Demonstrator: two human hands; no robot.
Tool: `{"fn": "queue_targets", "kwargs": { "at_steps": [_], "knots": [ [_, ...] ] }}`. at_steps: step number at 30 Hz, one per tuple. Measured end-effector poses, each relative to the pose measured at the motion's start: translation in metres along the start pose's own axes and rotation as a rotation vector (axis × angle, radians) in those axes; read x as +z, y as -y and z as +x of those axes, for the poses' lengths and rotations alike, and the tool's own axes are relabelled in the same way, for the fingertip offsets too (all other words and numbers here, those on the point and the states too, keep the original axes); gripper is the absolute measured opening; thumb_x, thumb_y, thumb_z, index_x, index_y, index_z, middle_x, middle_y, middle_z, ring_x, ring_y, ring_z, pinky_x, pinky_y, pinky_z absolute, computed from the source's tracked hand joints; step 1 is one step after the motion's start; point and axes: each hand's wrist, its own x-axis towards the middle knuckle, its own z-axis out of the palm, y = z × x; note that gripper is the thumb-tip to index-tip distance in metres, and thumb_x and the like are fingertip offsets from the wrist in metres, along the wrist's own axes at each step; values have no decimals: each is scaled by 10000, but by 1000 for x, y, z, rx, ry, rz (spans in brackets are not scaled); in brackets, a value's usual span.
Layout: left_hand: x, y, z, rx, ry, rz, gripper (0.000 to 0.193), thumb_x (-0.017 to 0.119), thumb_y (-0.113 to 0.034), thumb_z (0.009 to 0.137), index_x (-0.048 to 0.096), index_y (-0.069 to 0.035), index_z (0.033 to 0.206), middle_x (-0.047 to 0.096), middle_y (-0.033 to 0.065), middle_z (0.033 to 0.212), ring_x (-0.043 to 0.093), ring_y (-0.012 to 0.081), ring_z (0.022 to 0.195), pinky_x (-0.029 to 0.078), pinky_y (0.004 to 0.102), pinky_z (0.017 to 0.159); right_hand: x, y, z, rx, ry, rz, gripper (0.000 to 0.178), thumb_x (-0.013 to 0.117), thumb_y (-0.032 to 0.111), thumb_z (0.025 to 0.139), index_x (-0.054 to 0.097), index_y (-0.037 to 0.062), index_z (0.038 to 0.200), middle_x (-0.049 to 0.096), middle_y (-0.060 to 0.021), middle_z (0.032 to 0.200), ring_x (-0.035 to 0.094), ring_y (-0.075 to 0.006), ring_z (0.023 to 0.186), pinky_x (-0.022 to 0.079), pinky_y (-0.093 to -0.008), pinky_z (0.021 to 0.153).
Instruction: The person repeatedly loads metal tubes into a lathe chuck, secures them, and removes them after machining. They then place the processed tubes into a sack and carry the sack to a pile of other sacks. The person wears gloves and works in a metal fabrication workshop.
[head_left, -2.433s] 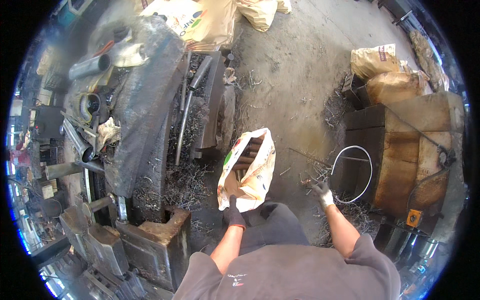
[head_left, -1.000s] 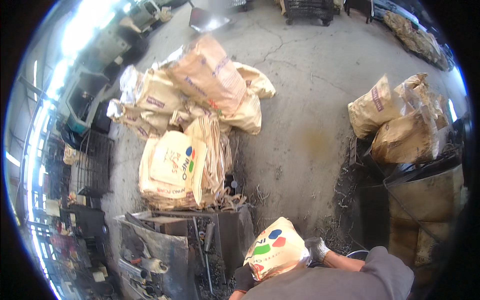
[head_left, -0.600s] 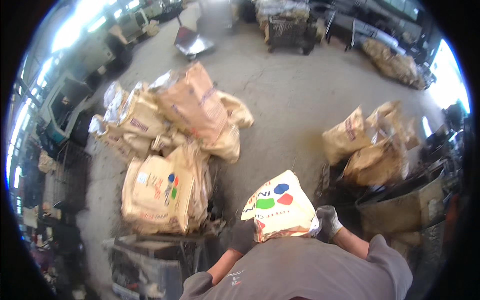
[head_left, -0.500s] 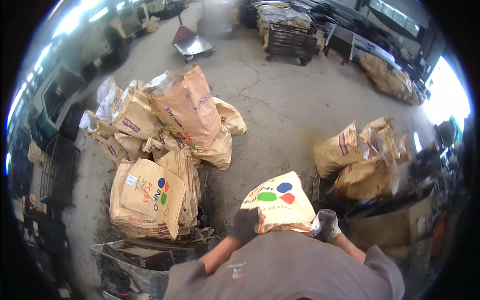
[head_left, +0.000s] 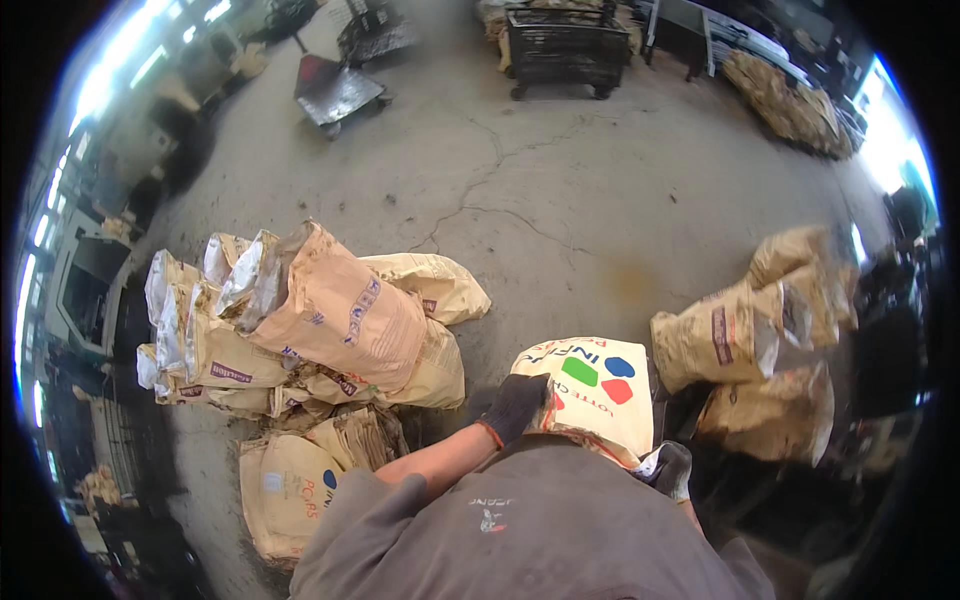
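Close in front of my body is a cream paper sack (head_left: 600, 405) with blue, green and red shapes printed on it. Its near edge shows a whitish lining. My left hand (head_left: 522, 405), in a dark glove, is closed on the sack's left side. At the near right corner my right hand (head_left: 672, 468), in a grey glove, grips the sack's edge; part of its fingers is hidden. To the left, a stack of flattened paper sacks (head_left: 285, 490) is partly covered by my sleeve.
Several crumpled, opened paper sacks (head_left: 345, 310) stand at the left. More brown sacks (head_left: 715, 335) stand at the right. Farther off are a flat metal cart (head_left: 340, 95), a dark wheeled cage cart (head_left: 567, 50) and a bundle of brown sacking (head_left: 785, 105). The concrete floor (head_left: 520, 210) is cracked.
The view has shifted, so the floor piles appear elsewhere. The cream sack has turned slightly and sits farther right in view. My left forearm now reaches more across; both hands still hold the sack.
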Motion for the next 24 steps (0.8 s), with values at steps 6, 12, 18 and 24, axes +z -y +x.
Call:
{"fn": "queue_targets", "kwargs": {
  "at_steps": [6, 12, 18, 24],
  "knots": [
    [-90, 121, 175, -20, 138, -27, 266, 696, -219, 903, 750, -42, 1095, 748, 235, 970, 750, 371, 892, 583, 453, 773, 114, 50, 211, -400, -19, -465, 316, 706, 177, 783, 506, 88, 555, 454, -43, 553, 467, -194, 499, 327, -369, 499],
    [-132, 258, 309, -45, -203, -89, 180, 646, -210, 943, 714, -51, 992, 724, 216, 827, 736, 379, 790, 567, 461, 691, 229, 153, 389, -780, 111, -539, 357, 822, 240, 779, 571, 55, 606, 501, -108, 547, 554, -261, 528, 390, -391, 521],
    [-195, 328, 430, 16, -476, 79, 63, 671, -151, 912, 708, -104, 893, 697, 151, 744, 709, 339, 701, 550, 454, 609, 314, 252, 511, -809, 148, -574, 272, 815, 95, 722, 575, 47, 602, 548, -120, 573, 570, -304, 538, 398, -398, 532],
    [-261, 446, 531, -158, -549, 262, 97, 657, -172, 934, 720, -109, 970, 697, 155, 760, 704, 340, 721, 557, 473, 681, 454, 300, 694, -797, 338, -368, 381, 869, 140, 723, 529, 62, 570, 508, -89, 530, 528, -233, 492, 366, -387, 500]
  ]
}}
